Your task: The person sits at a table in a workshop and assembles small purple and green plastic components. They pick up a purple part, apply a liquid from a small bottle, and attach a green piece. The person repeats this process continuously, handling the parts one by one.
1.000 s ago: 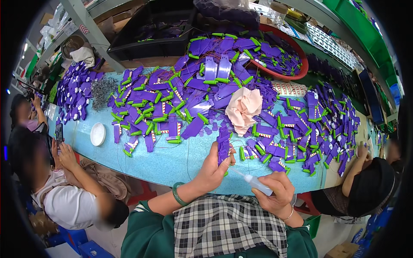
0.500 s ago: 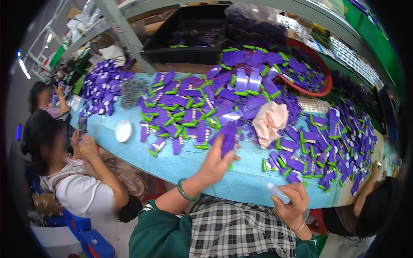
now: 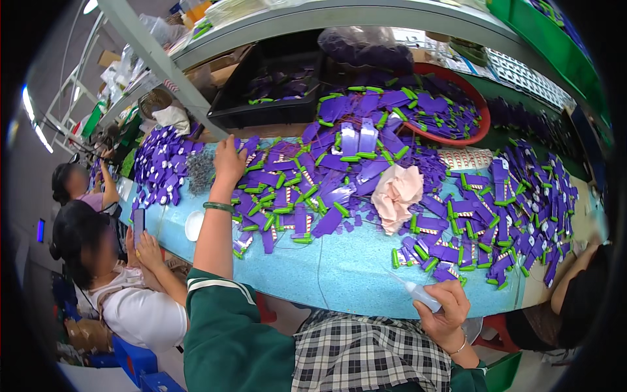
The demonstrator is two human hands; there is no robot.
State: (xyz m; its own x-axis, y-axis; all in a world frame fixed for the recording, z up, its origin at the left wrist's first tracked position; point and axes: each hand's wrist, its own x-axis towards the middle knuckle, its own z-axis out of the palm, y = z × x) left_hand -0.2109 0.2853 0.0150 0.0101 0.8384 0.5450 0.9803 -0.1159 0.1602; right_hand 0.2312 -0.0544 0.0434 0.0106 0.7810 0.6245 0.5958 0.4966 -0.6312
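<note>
My left hand [image 3: 230, 163] reaches far across the table to the left end of the pile of purple pieces with green ends [image 3: 274, 183]. Its fingers point away from me, thumb apart, and no held thing shows in them. Just left of it lies a heap of fine grey wire-like bits [image 3: 200, 171]. Near the front edge, my right hand [image 3: 447, 310] is closed around a small translucent squeeze bottle [image 3: 424, 298], its thin nozzle pointing up and left over the blue tabletop [image 3: 353, 268]. A crumpled pink cloth [image 3: 396, 197] lies among the purple pieces.
A white round dish [image 3: 194, 225] sits near the left edge. More purple pieces lie in a left heap [image 3: 159, 163], a black crate [image 3: 261, 111], a red basin [image 3: 484, 124] and a right pile [image 3: 503, 209]. A person at left holds a phone [image 3: 139, 225]; another works at right.
My left hand has left the purple piece it held before me and moved up and left to the pile's far end. My right hand keeps the bottle in nearly the same place.
</note>
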